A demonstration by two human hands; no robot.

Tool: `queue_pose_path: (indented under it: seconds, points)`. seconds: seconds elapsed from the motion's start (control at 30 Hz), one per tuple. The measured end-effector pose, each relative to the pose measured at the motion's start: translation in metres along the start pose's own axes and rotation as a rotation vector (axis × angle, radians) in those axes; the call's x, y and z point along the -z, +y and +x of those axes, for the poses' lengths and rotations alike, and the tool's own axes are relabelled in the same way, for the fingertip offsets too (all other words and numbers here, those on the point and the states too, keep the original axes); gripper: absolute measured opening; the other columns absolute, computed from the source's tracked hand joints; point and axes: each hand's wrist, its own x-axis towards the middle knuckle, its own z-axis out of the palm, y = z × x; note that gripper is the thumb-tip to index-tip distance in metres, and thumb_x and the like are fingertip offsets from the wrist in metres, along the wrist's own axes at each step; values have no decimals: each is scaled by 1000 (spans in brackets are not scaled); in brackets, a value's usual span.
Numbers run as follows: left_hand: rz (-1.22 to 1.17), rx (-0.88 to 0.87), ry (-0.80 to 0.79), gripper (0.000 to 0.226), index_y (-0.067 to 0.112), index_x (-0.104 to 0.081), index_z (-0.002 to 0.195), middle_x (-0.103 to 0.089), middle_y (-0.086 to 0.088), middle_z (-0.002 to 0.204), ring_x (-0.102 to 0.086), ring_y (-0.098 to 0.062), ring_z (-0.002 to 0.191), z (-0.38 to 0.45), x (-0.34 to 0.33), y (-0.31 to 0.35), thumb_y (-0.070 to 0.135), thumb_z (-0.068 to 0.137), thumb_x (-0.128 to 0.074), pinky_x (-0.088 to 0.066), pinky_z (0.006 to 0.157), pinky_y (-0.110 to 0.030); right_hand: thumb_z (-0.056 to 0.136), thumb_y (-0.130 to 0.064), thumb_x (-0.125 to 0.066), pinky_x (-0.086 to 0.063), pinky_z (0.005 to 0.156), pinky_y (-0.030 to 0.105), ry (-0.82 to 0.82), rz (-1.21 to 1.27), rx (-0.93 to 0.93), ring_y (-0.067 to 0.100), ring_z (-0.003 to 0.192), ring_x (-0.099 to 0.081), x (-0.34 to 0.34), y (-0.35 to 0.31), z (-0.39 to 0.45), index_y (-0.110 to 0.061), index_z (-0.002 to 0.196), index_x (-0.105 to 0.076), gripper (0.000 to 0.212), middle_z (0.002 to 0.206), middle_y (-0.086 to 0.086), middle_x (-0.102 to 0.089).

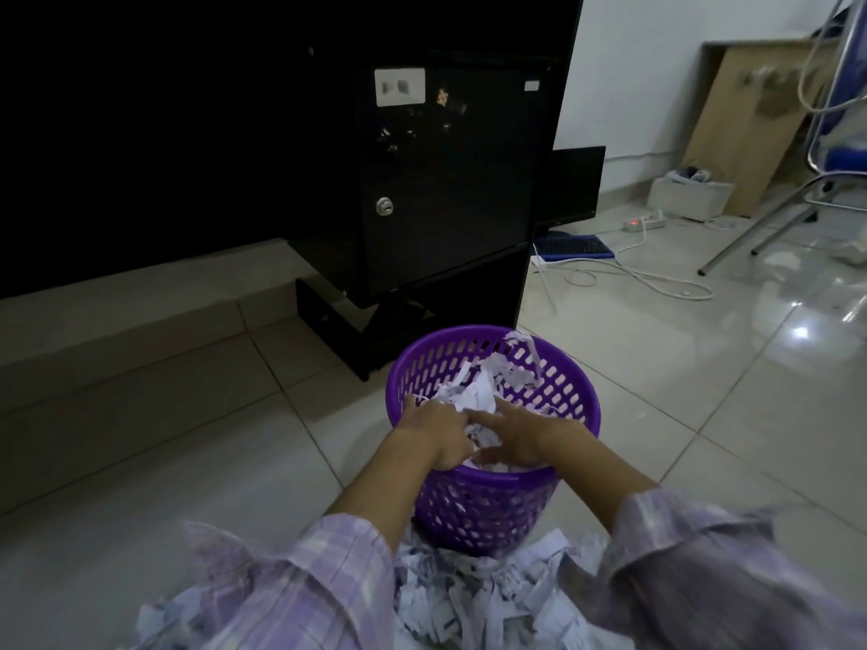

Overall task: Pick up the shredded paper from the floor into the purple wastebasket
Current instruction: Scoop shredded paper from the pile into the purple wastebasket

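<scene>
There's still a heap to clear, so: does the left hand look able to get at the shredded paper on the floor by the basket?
Probably yes. The left hand is over the purple wastebasket; the floor pile lies just below, uncovered.

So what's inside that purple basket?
The purple wastebasket holds shredded paper, heaped near its rim. Both hands, left hand and right hand, press into it. Deeper contents are covered.

Purple wastebasket [492, 499]: perforated plastic, round, upright on the floor before me, part-filled with paper. Shredded paper [478, 602]: white strips, heaped on the floor against its base.
</scene>
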Motion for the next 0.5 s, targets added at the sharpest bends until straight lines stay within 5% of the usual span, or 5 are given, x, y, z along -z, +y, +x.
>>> queue_pose_path:
  seconds: [0.17,0.27,0.4,0.5]
  points:
    - [28,9,63,53,11,-32,145,-21,-9,156,-13,-27,145,-1,-6,-3,35,97,-33,2,118,-56,93,-55,-46,-28,111,54,-106,-107,-82,37,146,-16,4,-15,12,-44,149,5,76,161,4,10]
    - [86,-13,53,47,9,-41,139,-32,-10,150,-23,-28,140,-4,-3,-1,29,97,-34,-3,117,-57,95,-50,-43,-29,111,55,-153,-188,-91,38,145,-19,-4,-18,20,-42,149,10,76,161,5,10]
    - [135,-61,71,39,8,-52,131,-42,-10,143,-34,-31,132,-5,-2,-3,25,98,-37,-17,114,-58,96,-44,-42,-26,113,54,-296,-257,-46,35,148,1,-7,-13,37,-44,148,12,75,160,5,16]
    - [72,-51,108,39,9,-50,130,-46,-10,138,-39,-29,127,-3,-5,-3,27,98,-37,-25,110,-53,100,-38,-39,-32,110,43,-329,-341,-63,32,140,-29,3,-20,36,-29,153,-3,65,158,14,-15]
